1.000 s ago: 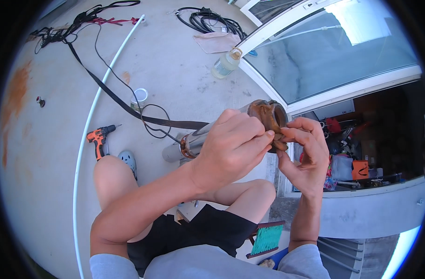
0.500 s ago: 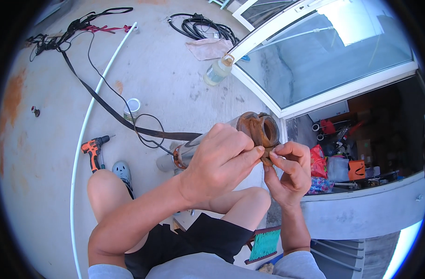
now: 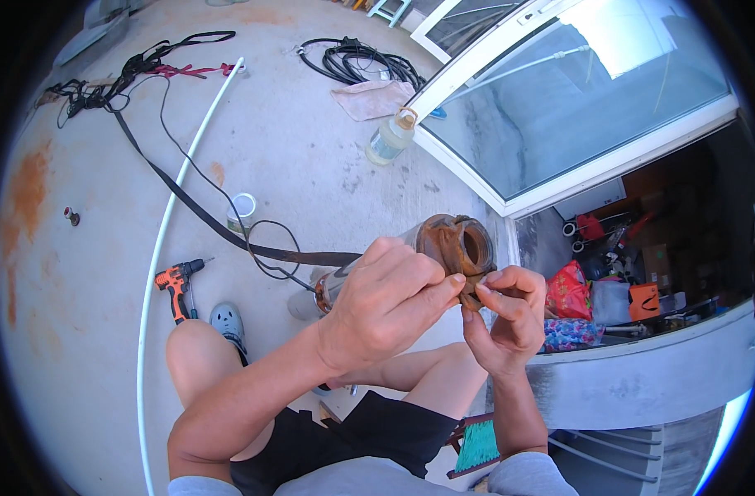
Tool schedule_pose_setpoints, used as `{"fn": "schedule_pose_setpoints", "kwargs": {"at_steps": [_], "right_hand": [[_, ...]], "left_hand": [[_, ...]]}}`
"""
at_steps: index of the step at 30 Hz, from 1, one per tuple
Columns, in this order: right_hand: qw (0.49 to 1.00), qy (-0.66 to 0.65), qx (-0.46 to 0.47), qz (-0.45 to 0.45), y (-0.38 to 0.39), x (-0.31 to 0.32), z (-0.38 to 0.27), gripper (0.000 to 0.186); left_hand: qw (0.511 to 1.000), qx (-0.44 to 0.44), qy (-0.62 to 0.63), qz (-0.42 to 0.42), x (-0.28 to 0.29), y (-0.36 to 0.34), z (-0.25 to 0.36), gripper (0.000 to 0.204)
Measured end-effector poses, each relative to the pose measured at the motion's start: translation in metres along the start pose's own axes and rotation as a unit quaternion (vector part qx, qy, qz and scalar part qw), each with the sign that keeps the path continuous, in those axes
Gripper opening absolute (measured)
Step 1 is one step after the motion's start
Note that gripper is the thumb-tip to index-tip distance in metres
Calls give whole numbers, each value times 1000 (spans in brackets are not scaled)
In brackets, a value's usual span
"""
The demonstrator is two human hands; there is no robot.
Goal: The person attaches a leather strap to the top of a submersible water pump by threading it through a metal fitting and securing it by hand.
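A shiny metal cylinder that looks like a submersible pump leans up between my knees. Its top end is a rusty brown outlet fitting with a round threaded opening. My left hand lies across the cylinder, fingers curled, thumb and fingertips pinched at the fitting's lower edge. Close by, my right hand pinches a small rusty brown lug on that same edge. Whether the lug is loose or part of the fitting I cannot tell. The left palm and part of the cylinder behind it are hidden.
A black cable and a flat strap run to the cylinder from the left. An orange drill lies beside my left knee, near a long white pipe. A tin can, a plastic jug and an open glass door stand beyond.
The whole view has shifted slightly, so the surroundings sit lower. Both hands stay at the fitting's lower edge; the right fingers have closed in a little around the rusty lug.
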State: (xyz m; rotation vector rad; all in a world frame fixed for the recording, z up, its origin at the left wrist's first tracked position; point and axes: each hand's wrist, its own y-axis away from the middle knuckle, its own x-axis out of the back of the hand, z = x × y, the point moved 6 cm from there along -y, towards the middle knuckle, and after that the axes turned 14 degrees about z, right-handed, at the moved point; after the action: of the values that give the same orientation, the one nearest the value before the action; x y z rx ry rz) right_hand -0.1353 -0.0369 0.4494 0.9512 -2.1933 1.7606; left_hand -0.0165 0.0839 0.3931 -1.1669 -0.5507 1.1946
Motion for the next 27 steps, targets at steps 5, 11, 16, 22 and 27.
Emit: {"fn": "schedule_pose_setpoints", "kwargs": {"at_steps": [5,11,16,22,27], "right_hand": [[999,35,-5,7,4,1,-2,39],[997,77,11,30,6,1,-5,47],[998,62,-8,9,7,4,0,41],[999,41,-34,1,-14,12,1,33],[995,22,-59,-78,-30,10,1,28]], "left_hand": [[999,-7,-39,-17,7,-8,0,36],[988,146,-41,11,15,-12,-46,35],[988,141,15,-52,5,-13,-45,34],[986,122,68,-93,-5,-9,-37,39],[982,133,66,-113,0,-12,-32,41]]}}
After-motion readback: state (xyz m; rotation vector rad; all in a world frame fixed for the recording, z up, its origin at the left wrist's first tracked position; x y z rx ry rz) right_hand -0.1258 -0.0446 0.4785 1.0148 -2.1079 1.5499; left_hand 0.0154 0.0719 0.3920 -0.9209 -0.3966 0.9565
